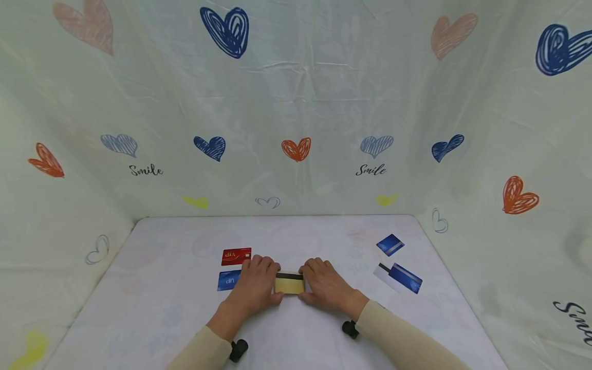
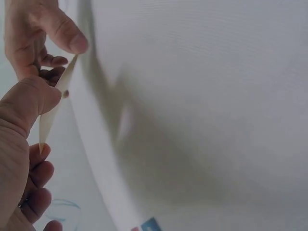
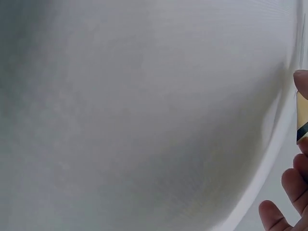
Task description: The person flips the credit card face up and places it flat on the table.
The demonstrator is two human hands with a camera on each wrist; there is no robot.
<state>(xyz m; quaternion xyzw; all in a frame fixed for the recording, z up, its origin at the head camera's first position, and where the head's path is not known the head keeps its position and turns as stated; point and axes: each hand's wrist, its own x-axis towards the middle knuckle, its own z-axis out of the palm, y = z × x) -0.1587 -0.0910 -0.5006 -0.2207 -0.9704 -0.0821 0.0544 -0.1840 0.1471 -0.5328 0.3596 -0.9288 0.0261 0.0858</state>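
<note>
A gold card (image 1: 290, 285) with a black stripe along its far edge is held between both hands, over the middle of the table. My left hand (image 1: 256, 283) pinches its left end, thumb at the near corner and fingertips at the far one. The right hand (image 1: 327, 286) grips the opposite end the same way. Seen nearly edge-on in the left wrist view, the card (image 2: 52, 113) stands away from the tabletop. The right wrist view catches only a sliver of the card (image 3: 302, 115), between thumb and fingers at the frame's edge.
Beside the left hand lie a red VIP card (image 1: 235, 257) and a blue VIP card (image 1: 227, 281), both partly covered by it. Toward the right edge of the white table (image 1: 162, 257) are a blue striped card (image 1: 390, 245) and another blue card (image 1: 407, 279) overlapping a whitish card (image 1: 386, 280).
</note>
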